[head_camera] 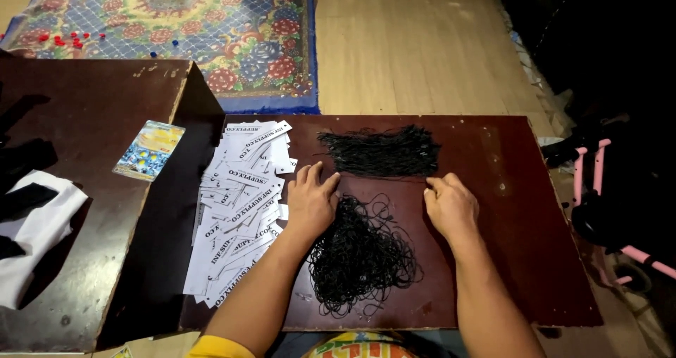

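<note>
While both hands rest flat, fingers spread and holding nothing, left hand (310, 202) touches white paper tags (239, 210) at 9 o'clock; right hand (451, 204) lies at 3 o'clock of tangled black cords (362, 256) on worktop (521, 217).

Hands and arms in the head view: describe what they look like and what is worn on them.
Both forearms are bare from elbow to wrist. The left hand and the right hand wear no gloves, and no rings, watch or bracelets show. Only a yellow short sleeve edge appears at the left upper arm, at the bottom of the picture. The right arm shows no sleeve in view.
</note>
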